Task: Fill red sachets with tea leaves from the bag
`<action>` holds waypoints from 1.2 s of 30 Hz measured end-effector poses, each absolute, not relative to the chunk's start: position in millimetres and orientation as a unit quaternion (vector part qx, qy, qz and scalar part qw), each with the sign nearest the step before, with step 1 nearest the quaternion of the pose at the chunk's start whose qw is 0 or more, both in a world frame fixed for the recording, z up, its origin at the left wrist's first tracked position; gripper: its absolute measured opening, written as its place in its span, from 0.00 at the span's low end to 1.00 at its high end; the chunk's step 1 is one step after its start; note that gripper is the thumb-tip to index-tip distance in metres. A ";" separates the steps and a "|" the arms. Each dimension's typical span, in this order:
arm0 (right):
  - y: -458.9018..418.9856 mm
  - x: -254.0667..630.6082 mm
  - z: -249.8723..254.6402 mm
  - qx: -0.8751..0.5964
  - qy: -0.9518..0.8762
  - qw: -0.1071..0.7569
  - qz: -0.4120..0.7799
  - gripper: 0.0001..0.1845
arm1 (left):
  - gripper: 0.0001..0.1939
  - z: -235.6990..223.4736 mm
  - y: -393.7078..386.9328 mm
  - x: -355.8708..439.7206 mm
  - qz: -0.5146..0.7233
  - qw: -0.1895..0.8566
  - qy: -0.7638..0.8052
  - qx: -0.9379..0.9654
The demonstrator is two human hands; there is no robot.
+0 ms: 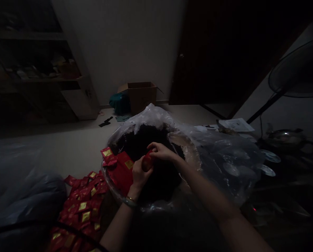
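A small red packet (147,161) is gripped in my left hand (139,175), which has its fingers wrapped round it. My right hand (160,152) closes its fingers on the upper edge of the same packet. Both hands are above a wide container lined with clear plastic (152,113), holding dark loose material (159,182) that looks like tea leaves. Red packets with a gold label (122,171) lie inside its left side, close to my left hand. The dim light hides whether the held packet is filled.
A heap of red packets (85,206) lies left of the container. Clear plastic sheeting (224,164) spreads to the right, near a kettle (287,136) and a standing fan (298,70). An open cardboard box (142,96) stands by the wall. Shelves (35,80) are at left.
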State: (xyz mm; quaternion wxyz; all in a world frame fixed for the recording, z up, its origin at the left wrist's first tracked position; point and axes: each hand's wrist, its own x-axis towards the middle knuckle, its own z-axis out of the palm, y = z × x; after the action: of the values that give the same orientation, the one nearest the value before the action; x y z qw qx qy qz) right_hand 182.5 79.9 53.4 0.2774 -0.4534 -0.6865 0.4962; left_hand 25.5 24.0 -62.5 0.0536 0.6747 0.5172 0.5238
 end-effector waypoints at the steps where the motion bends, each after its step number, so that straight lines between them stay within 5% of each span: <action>1: 82.6 182.4 51.8 -0.455 -0.696 0.286 0.477 0.17 | 0.29 -63.2 23.7 25.6 0.528 0.055 0.527 0.664; 6: 96.9 194.4 33.4 -0.547 -0.687 0.333 0.344 0.15 | 0.27 -65.6 24.7 27.7 0.553 0.060 0.566 0.609; 12: 71.6 187.3 -11.3 -0.561 -0.730 0.229 0.315 0.25 | 0.27 -67.9 27.3 29.2 0.574 0.052 0.568 0.588; 16: 65.0 177.6 -18.9 -0.572 -0.729 0.228 0.299 0.14 | 0.26 -65.4 26.5 28.3 0.583 0.038 0.554 0.593; 22: 85.4 204.4 10.6 -0.575 -0.706 0.271 0.312 0.07 | 0.24 -58.3 23.9 27.5 0.574 0.065 0.548 0.606; 28: 93.2 205.4 64.5 -0.525 -0.696 0.355 0.337 0.12 | 0.24 -57.5 23.2 27.2 0.573 0.072 0.538 0.614; 36: 70.9 181.9 81.6 -0.488 -0.742 0.333 0.316 0.12 | 0.26 -59.9 24.1 26.9 0.579 0.068 0.538 0.609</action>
State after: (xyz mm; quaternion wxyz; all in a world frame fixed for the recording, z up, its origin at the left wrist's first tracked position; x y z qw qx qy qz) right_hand 181.9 70.9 81.6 0.3333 -0.4881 -0.7424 0.3155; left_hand 26.9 24.1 -59.9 0.0678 0.6086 0.5379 0.5794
